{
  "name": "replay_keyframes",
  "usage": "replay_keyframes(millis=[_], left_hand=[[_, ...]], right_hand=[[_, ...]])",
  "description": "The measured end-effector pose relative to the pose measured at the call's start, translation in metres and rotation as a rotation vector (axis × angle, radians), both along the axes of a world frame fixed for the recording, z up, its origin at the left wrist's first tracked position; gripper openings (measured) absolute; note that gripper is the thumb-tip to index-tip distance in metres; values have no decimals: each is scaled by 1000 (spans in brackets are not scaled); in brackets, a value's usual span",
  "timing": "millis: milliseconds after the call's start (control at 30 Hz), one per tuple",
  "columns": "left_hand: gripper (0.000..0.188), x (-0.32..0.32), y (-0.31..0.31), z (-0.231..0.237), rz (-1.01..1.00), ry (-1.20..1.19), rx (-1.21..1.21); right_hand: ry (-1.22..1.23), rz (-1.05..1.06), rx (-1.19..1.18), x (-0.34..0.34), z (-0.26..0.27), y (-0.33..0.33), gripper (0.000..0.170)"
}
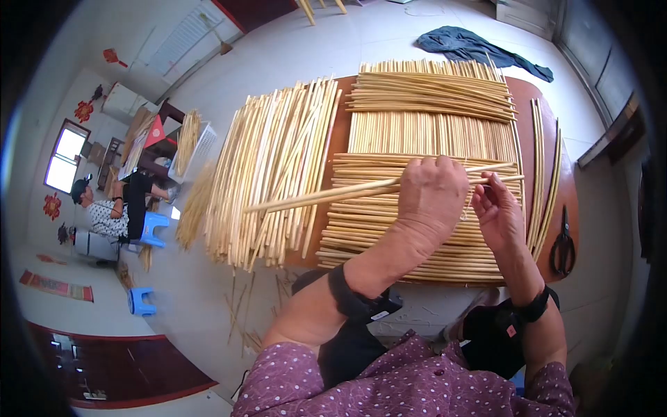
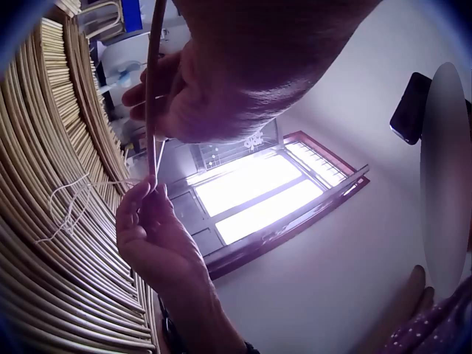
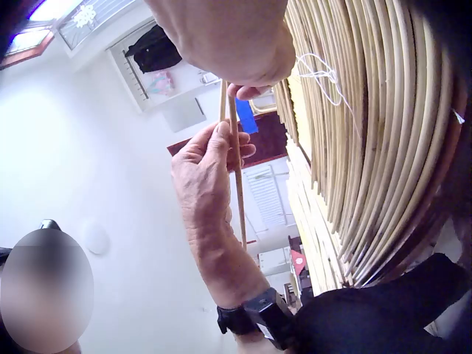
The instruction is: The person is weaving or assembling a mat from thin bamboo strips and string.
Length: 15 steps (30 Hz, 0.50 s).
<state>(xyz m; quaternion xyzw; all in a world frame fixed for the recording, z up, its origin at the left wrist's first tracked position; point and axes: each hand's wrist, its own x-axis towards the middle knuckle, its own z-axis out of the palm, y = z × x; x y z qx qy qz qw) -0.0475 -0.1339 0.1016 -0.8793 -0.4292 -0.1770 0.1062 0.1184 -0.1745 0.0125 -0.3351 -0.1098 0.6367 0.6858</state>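
My left hand (image 1: 434, 191) grips a few long, pale peeled sticks (image 1: 313, 198) that point out to the left over the table. Just right of it, my right hand (image 1: 501, 212) pinches the sticks near their other end between thumb and fingertips, as the left wrist view also shows. Thin white string (image 2: 74, 210) hangs in loose loops over the laid sticks, and one strand runs toward the right fingertips. Below both hands lies a layer of sticks set side by side (image 1: 410, 240). In the right wrist view the left thumb presses along the held sticks.
Loose sticks (image 1: 271, 174) are heaped on the table's left, with another bundle (image 1: 431, 94) across the far side. Scissors (image 1: 563, 247) lie at the right edge beside a few long sticks (image 1: 536, 181). Another person (image 1: 111, 215) sits on a blue stool at far left.
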Motion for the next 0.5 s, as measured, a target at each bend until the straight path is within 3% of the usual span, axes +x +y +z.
replay_keyframes(millis=[67,167,300,500], left_hand=[[10,0,0,1,1,-68,-139],[21,-13,3,8,-157,-257,-427],[26,-23,11,30,-85,-418,-1112],[28,-39,12,30,23,-571,-1410]], right_hand=[[0,-24,-39,-1,-3,1,20],[-58,-12,-8,-7,7,-1,18],[-66,33,33,-11,19,-7,20],[-298,59,112,-12,41,-12,25]])
